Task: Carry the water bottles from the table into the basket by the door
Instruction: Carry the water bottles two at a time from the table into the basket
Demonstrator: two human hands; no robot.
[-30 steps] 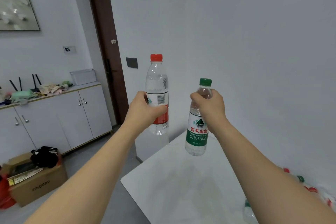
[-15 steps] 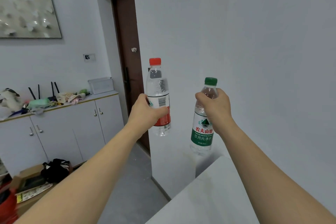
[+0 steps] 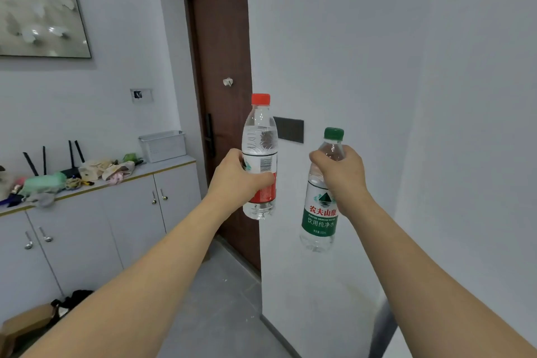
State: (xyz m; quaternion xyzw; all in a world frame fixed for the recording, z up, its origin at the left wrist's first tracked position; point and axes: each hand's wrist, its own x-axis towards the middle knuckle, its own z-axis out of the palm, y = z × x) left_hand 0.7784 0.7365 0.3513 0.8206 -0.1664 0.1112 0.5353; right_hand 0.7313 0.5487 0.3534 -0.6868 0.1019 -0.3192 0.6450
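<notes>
Red-cap bottle (image 3: 259, 154): upright, long axis vertical, held in the air. Your left hand (image 3: 236, 180) wraps its fingers (image 3: 263, 179) round the label band, so the cap stands above the fingers and the base hangs below them.

Green-cap bottle (image 3: 321, 212): also near upright, base tilted slightly toward you. Your right hand (image 3: 341, 176) clenches it high, at the shoulder just under the cap; most of the body hangs below the fingers.

Both bottles are off the bench, whose corner (image 3: 406, 340) shows at lower right.

Basket (image 3: 162, 145): white, on the cabinet top (image 3: 162, 167) just left of the door (image 3: 223, 96), ahead and to the left of both hands. Your left hand is nearer to it. Judgement: the carry is under way; the left bottle should go in first, base down or laid flat. The right grip, high on the neck, looks likelier to swing.
</notes>
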